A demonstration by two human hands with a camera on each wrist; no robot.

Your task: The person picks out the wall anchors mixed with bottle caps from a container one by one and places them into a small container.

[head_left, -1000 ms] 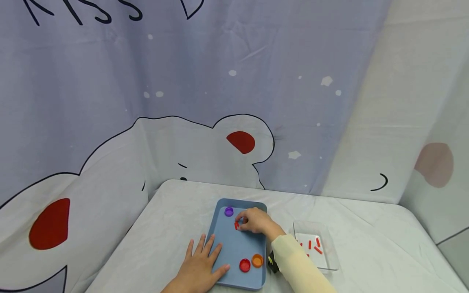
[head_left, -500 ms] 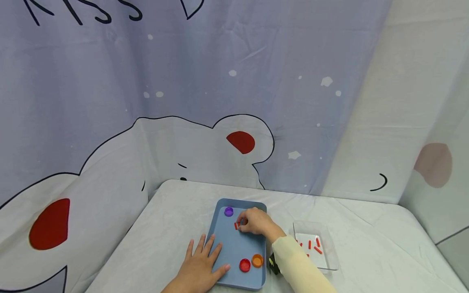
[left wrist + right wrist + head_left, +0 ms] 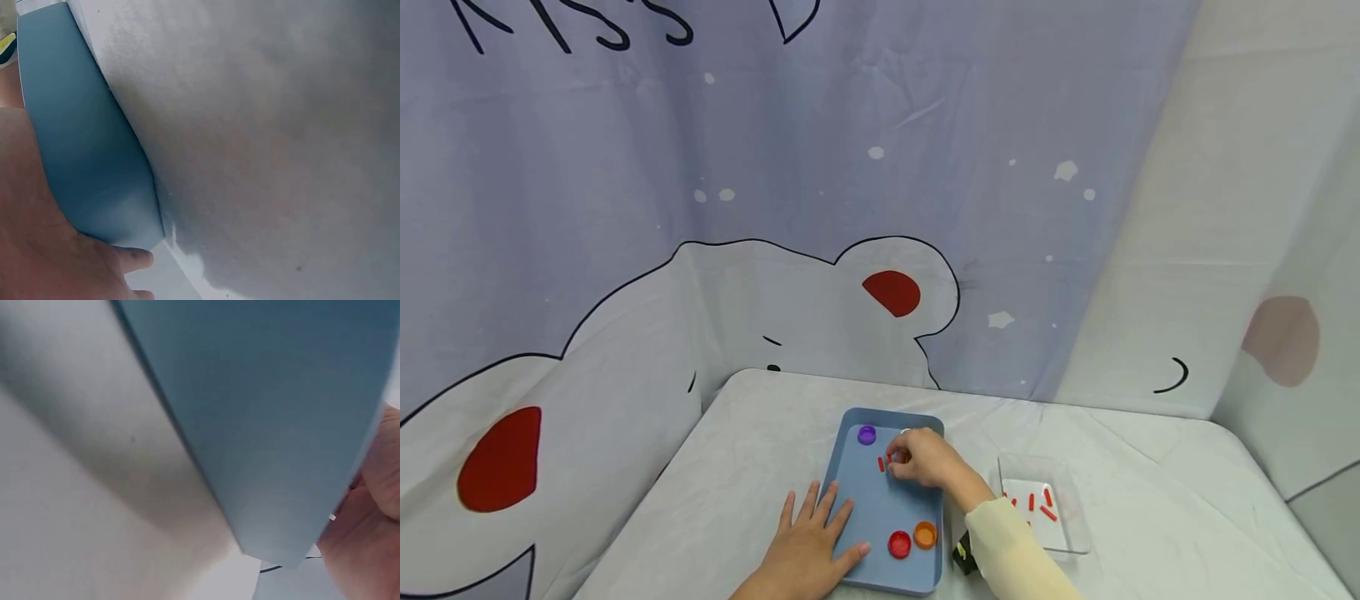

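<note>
My left hand (image 3: pixel 808 542) rests with spread, straight fingers on the left edge of the blue tray (image 3: pixel 880 517). Over the tray's far half, my right hand (image 3: pixel 925 458) has its fingers curled, and thumb and fingertips pinch a small red stick (image 3: pixel 889 457), mostly covered by them. Just left of it, another short red stick (image 3: pixel 881 464) lies on the tray floor. A purple round cap (image 3: pixel 867 435) sits at the far left of the tray. Behind the right hand, part of a white round thing (image 3: pixel 906 431) peeks out. Both wrist views mainly show the tray's outer side.
Near the tray's front lie a red round cap (image 3: pixel 899 544) and an orange one (image 3: pixel 925 534). Right of the tray stands a clear plastic box (image 3: pixel 1078 525) with several red sticks in it; the right sleeve (image 3: pixel 1018 546) crosses in front of part of it. A white cloth covers the table (image 3: pixel 1157 500).
The right hand has shifted slightly right, and the pinched red stick has come apart from the one lying beside it. Part of the white round thing has come into sight. The left hand stays still.
</note>
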